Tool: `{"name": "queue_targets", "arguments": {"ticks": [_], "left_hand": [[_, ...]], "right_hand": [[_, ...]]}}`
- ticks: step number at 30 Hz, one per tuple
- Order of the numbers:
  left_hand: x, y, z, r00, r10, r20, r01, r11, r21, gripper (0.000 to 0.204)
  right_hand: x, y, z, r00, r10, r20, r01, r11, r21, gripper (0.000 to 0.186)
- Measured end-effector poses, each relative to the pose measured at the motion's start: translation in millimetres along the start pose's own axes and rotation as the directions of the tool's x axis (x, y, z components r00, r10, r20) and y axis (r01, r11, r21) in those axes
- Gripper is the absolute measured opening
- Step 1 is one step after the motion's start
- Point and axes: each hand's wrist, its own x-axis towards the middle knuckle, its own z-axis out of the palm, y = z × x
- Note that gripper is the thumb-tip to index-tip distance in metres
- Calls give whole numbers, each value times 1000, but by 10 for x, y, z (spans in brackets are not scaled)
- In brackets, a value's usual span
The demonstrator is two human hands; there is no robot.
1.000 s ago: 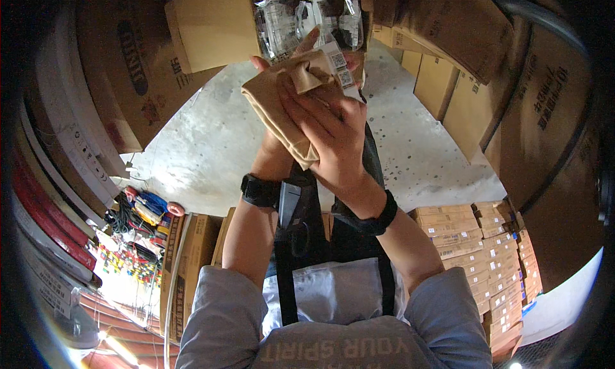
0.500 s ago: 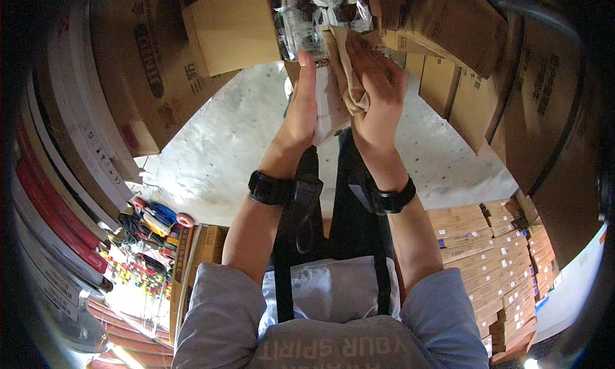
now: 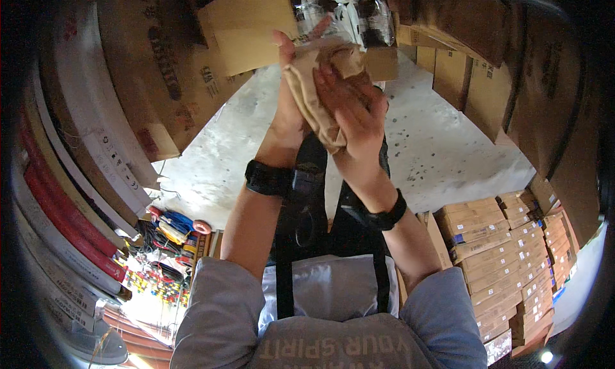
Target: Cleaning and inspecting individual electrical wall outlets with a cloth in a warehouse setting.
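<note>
- Open box (image 3: 382, 63), one: landmark; packed with clear-wrapped packets (image 3: 378, 23).
- Tan cloth (image 3: 306, 87), one: just on the wearer's side of the open box, above the floor (image 3: 429, 135), folded and creased, between both hands.
- Right hand (image 3: 359, 113), one: on the wearer's side of the open box; fingers half bent, laid over the cloth and gripping it.
- Left hand (image 3: 288, 109), one: behind the cloth, thumb and a finger showing toward the open box; thumb spread, remaining fingers hidden. Cannot tell what it holds.
- Large carton (image 3: 160, 74), one: left of the open box.
- Handling note, judged: keep the left palm as flat backing; press evenly through the right fingers; smooth the folds before rubbing; work clear of the open box's rim so the cloth does not snag.
</note>
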Motion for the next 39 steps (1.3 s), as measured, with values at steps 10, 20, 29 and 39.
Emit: {"name": "queue_targets", "arguments": {"ticks": [10,20,29,39], "left_hand": [[-115,-131,-26,993,-36,-114,68,952,299,79],[-58,-56,-55,989,-49,-140,91,947,308,67],[-2,-209,65,908,313,-280,25,624,781,53],[-48,-217,113,990,63,-124,-19,946,325,57]], "right_hand": [[252,507,59,975,131,-181,-129,991,23,38],[-106,799,-71,681,685,260,-477,145,867,25],[-204,506,-122,767,623,152,-398,277,874,31],[-27,377,-143,901,431,-48,-307,711,632,19]]}}
